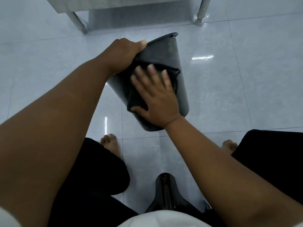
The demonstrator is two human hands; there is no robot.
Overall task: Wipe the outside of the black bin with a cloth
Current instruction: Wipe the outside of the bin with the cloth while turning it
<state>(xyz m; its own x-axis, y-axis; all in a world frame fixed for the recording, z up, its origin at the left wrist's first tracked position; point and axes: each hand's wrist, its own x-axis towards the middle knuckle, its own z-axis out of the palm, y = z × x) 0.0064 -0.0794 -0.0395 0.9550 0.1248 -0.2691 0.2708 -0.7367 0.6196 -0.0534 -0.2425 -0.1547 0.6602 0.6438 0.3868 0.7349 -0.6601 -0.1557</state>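
The black bin is tilted above the floor, its rim pointing away from me and its base nearest my feet. My left hand grips the rim at the upper left, thumb over the edge. A dark cloth lies flat on the bin's upper side. My right hand presses on the cloth with fingers spread; the fingers look blurred. The cloth's far edge shows past my fingertips, about halfway along the bin.
Glossy pale floor tiles lie all around. A metal table with two legs stands just beyond the bin. My bare feet and dark trousers are below the bin, and a black seat front sits between my knees.
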